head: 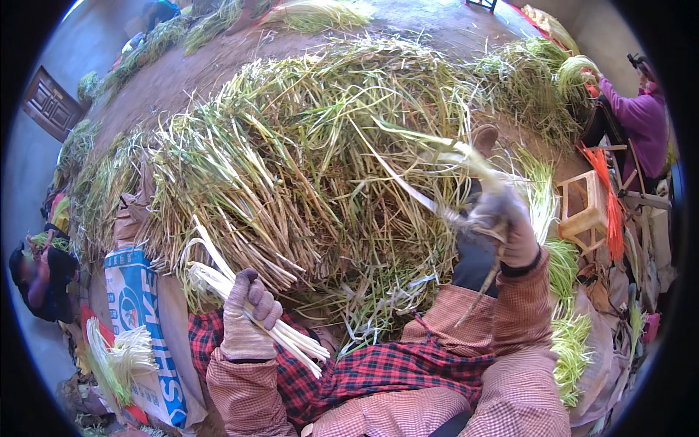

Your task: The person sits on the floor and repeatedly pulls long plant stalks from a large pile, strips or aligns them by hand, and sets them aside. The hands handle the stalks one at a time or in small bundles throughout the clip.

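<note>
My gloved left hand (pixel 254 306) is closed around a bundle of pale, peeled stalks (pixel 300 345), held over the red plaid apron (pixel 382 374) on my lap. To the right, my gloved right hand (pixel 505 224) is blurred by motion. It grips a long green-leaved stalk with a loose whitish strip (pixel 393 169) and a thin brownish piece (pixel 486 281) trailing from it; which parts its fingers press cannot be told. Before me lies a large heap of long, leafy unpeeled stalks (pixel 284 180), with loose leaf scraps (pixel 382 311) at its near edge.
Printed sack (pixel 131 306) at left bears peeled stalks (pixel 131 358). Green stalks (pixel 568 349) lie along my right side, near a plastic stool (pixel 587 210) and red-orange ties (pixel 609 202). People sit at right (pixel 636 120) and left (pixel 46 278); another bends at the far left (pixel 159 12).
</note>
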Motion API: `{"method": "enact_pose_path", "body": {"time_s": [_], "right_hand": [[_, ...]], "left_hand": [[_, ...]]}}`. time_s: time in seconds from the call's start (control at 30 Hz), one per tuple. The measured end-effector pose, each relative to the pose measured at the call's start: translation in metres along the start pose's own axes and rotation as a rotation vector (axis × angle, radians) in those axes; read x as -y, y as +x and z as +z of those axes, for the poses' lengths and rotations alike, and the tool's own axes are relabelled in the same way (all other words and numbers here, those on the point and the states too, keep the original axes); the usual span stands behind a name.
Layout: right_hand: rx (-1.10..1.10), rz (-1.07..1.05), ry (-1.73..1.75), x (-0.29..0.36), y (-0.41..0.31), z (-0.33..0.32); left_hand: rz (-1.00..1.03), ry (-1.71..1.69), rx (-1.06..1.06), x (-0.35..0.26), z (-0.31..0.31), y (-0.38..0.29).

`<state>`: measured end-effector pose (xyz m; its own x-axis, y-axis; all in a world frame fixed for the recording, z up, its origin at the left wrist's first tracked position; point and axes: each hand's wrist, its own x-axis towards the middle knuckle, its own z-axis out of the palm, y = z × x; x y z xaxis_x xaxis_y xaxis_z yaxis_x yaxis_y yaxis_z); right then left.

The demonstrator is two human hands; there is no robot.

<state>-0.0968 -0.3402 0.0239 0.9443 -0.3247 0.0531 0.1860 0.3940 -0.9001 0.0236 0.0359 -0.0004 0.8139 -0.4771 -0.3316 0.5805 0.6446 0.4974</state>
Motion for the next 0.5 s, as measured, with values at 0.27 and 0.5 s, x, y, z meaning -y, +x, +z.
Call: {"method": "enact_pose_path", "body": {"time_s": [0.27,0.5], "right_hand": [[-0.147,0.125,-0.372,-0.073,0.015,0.018],[0.100,0.241,-0.382,-0.120,-0.020,0.060]], "left_hand": [[-0.037,0.032,-0.065,0.007,0.005,0.001],[-0.187,0.074,-0.140,0.047,0.012,0.003]]}}
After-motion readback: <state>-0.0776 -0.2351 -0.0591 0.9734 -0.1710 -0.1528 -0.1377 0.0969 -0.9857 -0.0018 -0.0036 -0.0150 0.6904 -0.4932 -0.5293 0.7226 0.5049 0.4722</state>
